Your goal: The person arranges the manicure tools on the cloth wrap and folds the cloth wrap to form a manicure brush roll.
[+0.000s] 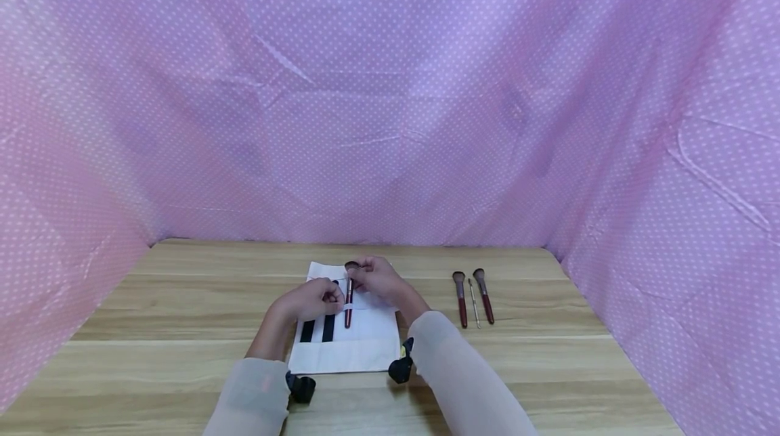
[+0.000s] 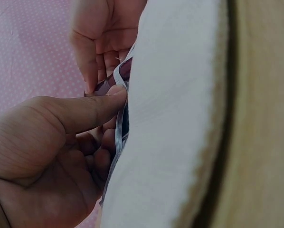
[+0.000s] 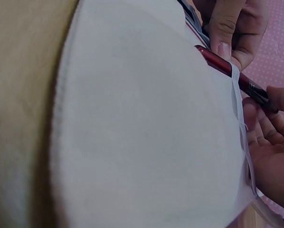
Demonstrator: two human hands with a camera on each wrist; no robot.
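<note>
A white fabric roll-up case (image 1: pixel 344 359) lies unfolded on the table. A makeup brush (image 1: pixel 348 317) with a dark red handle lies lengthwise over it, its bristle end pointing away from me. My right hand (image 1: pixel 379 280) pinches this brush near its bristle end. The handle passes under a white elastic band (image 3: pixel 236 90), best seen in the right wrist view. My left hand (image 1: pixel 309 299) pinches that band between thumb and fingers, beside the handle. Left of the brush, two black strips (image 1: pixel 328 329) lie on the case; their upper parts are hidden by my left hand.
On the table (image 1: pixel 548 355) to the right lie two more dark red makeup brushes (image 1: pixel 462 311) (image 1: pixel 486 304), with a thin metal tool (image 1: pixel 474 306) between them. Pink dotted cloth (image 1: pixel 390 118) hangs behind the table and along both sides.
</note>
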